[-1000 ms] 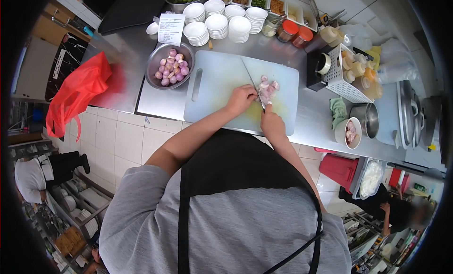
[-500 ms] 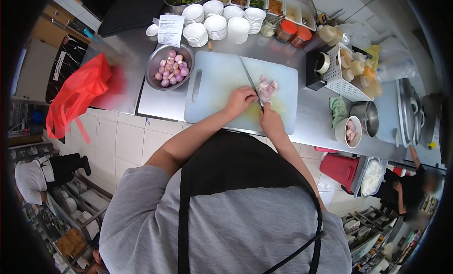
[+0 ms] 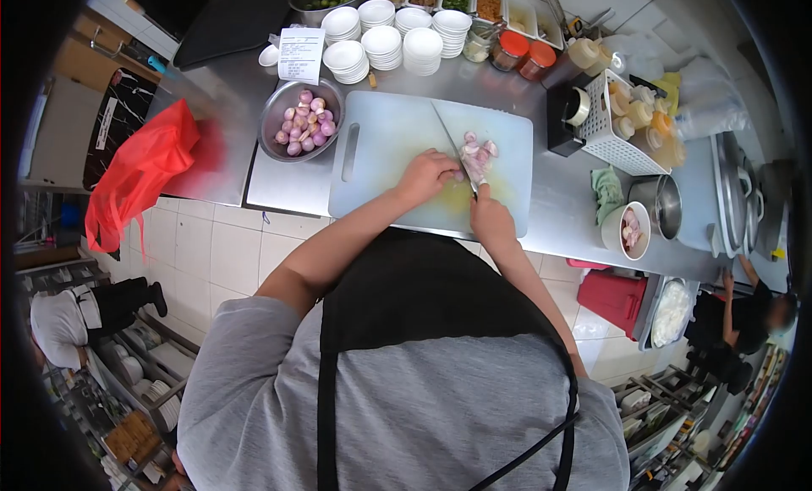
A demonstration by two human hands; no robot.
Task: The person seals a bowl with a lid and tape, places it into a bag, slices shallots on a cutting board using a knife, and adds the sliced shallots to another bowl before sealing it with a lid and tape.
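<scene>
A pale cutting board [image 3: 389,127] lies on the steel counter. My right hand [image 3: 493,219] is wrapped round the handle of a knife [image 3: 447,132], whose blade points up and to the left across the board. My left hand [image 3: 429,175] pinches a shallot [image 3: 458,175] just left of the blade. Cut shallot pieces [image 3: 479,155] lie in a small heap right of the blade. Whole purple shallots [image 3: 303,123] fill a metal bowl [image 3: 270,117] beside the board's left edge. More peeled pieces sit in a white tub [image 3: 612,231] at the right.
Stacked white dishes [image 3: 382,43], a receipt [image 3: 300,55] and red-lidded jars [image 3: 510,49] stand behind the board. A white basket [image 3: 602,127] of bottles is at the right, near a green cloth [image 3: 606,191]. A red bag [image 3: 144,165] hangs at the left. A person [image 3: 736,318] stands lower right.
The person at the lower right has moved further right, toward the counter's end. My hands stay in nearly the same place at the knife. The red bag's loose handle has shifted slightly.
</scene>
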